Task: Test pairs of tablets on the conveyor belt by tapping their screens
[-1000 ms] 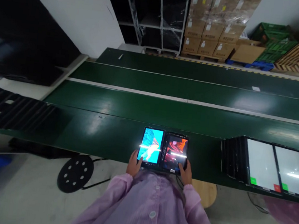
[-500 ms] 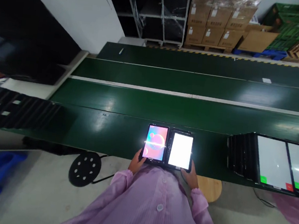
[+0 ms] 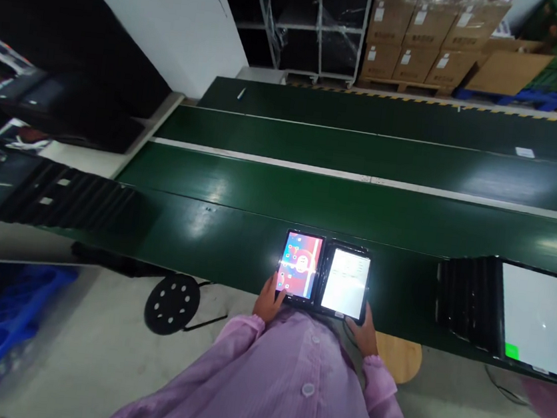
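Note:
Two tablets lie side by side at the near edge of a dark green bench [image 3: 233,251]. The left tablet [image 3: 301,265] shows a colourful home screen with icons. The right tablet [image 3: 346,282] shows a mostly white screen. My left hand [image 3: 269,300] holds the lower left corner of the left tablet, thumb resting on its screen. My right hand [image 3: 364,328] grips the lower right corner of the right tablet. Pink sleeves and a buttoned pink coat fill the bottom of the view.
A row of black tablets [image 3: 469,299] stands at the right, with lit white screens [image 3: 532,318] beside them. More dark devices [image 3: 63,194] line the bench at left. A black stool [image 3: 172,303] and a wooden stool [image 3: 398,358] stand below. Cardboard boxes [image 3: 418,44] are stacked behind.
The pictures on both screens changed: the left went from blue to pink to a home screen, the right from red to white. My hands stayed at the tablets' lower corners.

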### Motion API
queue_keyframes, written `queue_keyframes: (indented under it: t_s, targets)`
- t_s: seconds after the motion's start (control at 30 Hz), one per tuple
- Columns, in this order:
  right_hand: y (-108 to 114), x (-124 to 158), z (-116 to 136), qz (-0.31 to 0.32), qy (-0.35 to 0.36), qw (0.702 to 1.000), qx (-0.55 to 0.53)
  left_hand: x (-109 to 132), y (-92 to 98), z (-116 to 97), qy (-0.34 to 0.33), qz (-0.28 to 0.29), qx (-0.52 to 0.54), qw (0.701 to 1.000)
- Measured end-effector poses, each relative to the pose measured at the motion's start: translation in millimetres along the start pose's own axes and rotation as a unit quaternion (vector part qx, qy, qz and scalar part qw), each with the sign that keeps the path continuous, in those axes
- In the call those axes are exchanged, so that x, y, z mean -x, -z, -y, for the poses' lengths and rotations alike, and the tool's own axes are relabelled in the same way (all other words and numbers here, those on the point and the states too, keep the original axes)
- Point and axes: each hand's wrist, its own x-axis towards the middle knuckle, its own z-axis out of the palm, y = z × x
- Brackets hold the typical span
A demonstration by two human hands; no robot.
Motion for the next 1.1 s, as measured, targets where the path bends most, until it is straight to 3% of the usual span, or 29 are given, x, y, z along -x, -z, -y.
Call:
queue_keyframes:
  t_s: [0.27,0.43,1.1]
  targets:
    - [-16.6,-12.8,10.3,-0.081,-0.060,0.994,0.040,3.6,0.7,-12.6,0.007,0.015,-0.047,0.999]
    - [-24.5,-21.2,15.5,-0.091,-0.100,0.990,0.049,2.4,5.0,-12.9,0.008,0.024,-0.053,0.998]
    - [-28.6,-24.8,6.2,-0.111,-0.082,0.990,0.035,1.7,6.8,-16.6,0.007,0.031,-0.081,0.996]
